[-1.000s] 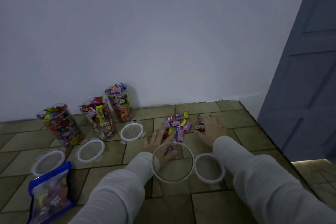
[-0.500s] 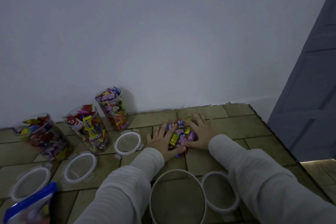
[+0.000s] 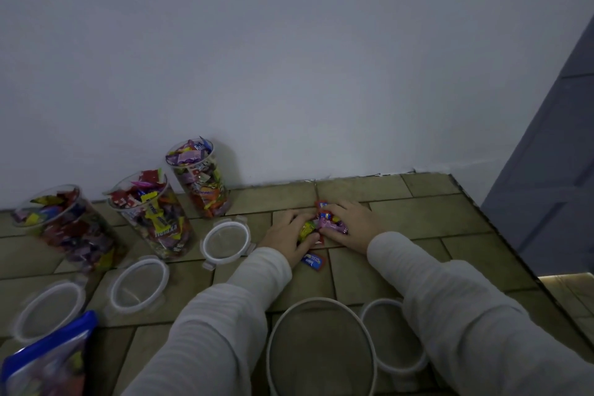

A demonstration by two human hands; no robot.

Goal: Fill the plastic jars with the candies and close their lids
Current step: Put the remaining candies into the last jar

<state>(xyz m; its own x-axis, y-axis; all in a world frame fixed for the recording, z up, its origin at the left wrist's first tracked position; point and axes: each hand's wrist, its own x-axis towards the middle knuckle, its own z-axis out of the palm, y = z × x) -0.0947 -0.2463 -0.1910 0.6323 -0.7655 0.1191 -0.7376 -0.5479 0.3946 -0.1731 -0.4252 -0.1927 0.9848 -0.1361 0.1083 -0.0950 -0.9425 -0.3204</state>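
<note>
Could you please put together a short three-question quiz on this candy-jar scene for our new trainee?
1. How many filled jars stand along the wall?
2. True or false: the lids are already on the filled jars.
3. What are both hands doing? A) closing a lid B) gathering the loose candies C) lifting the blue bag

Key:
1. Three; the nearest to the hands is the right filled jar.
2. False; a lid lies on the floor.
3. B: left hand and right hand cup the loose candies.

A plain white wall (image 3: 289, 58) stands beyond the hands. Under them lies a surface of olive-brown tiles (image 3: 418, 212). To the right of the right hand is a grey-blue panelled door (image 3: 553, 170). The light is dim.
</note>
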